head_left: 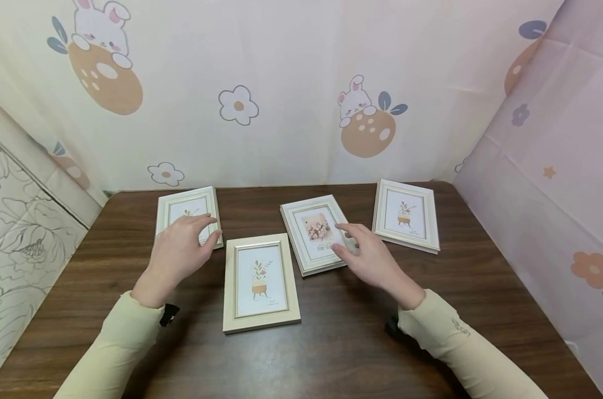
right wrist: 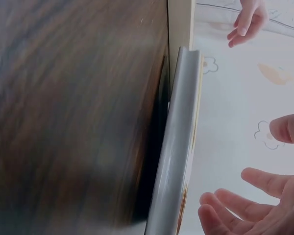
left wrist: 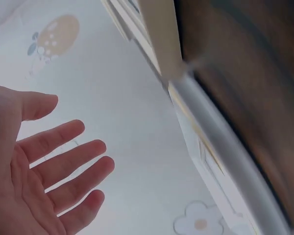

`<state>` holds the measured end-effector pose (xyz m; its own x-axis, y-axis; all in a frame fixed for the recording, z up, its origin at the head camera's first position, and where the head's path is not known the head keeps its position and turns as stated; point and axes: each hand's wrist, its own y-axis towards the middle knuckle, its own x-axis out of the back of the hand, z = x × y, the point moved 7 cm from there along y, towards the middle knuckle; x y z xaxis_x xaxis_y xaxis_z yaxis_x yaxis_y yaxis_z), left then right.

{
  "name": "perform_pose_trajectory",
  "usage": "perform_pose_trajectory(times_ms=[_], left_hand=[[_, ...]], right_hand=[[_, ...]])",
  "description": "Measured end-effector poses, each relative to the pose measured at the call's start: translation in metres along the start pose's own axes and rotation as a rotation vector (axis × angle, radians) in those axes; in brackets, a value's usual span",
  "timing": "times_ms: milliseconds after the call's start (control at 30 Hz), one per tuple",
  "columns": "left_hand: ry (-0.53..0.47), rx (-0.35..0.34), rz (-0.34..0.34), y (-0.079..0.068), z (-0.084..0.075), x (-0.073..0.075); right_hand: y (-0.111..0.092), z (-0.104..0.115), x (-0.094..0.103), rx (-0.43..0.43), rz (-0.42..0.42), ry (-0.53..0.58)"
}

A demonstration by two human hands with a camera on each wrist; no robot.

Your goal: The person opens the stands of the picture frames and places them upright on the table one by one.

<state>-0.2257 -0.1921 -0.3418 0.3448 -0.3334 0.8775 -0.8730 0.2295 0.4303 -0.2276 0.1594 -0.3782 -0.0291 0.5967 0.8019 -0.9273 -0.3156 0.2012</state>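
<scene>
Above the back-left picture frame [head_left: 189, 200], my left hand [head_left: 179, 246] hovers with relaxed fingers and covers part of its plant print. In the left wrist view that hand [left wrist: 49, 156] has its fingers spread and holds nothing. My right hand [head_left: 376, 257] is over the right edge of a white picture frame [head_left: 316, 230] with a pink flower print. Its fingers [right wrist: 257, 210] are loosely bent and empty in the right wrist view. Between the hands, nearer the front, lies a cream picture frame [head_left: 261, 280] with a potted plant print.
Another white picture frame [head_left: 405, 219] with a plant print lies at the back right of the dark wooden table [head_left: 341, 349]. A curtain [head_left: 291, 111] with rabbits and flowers hangs behind the table's back edge, and more printed cloth [head_left: 555, 183] is at the right.
</scene>
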Motion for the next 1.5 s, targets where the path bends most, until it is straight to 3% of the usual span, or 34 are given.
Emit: perform_pose_trajectory(times_ms=[300,500,867,1500], left_hand=[[0.036,0.007,-0.035,0.002,0.027,0.019],[0.046,0.052,-0.044,0.004,0.048,0.026],[0.057,0.090,0.047,0.015,0.086,0.021],[0.039,0.152,0.147,0.038,0.141,0.007]], right_hand=[[-0.005,0.009,-0.006,0.012,0.029,0.114],[-0.011,0.015,-0.011,0.034,0.048,0.148],[-0.017,0.024,-0.020,0.082,0.075,0.177],[-0.026,0.039,-0.028,0.110,0.143,0.173]])
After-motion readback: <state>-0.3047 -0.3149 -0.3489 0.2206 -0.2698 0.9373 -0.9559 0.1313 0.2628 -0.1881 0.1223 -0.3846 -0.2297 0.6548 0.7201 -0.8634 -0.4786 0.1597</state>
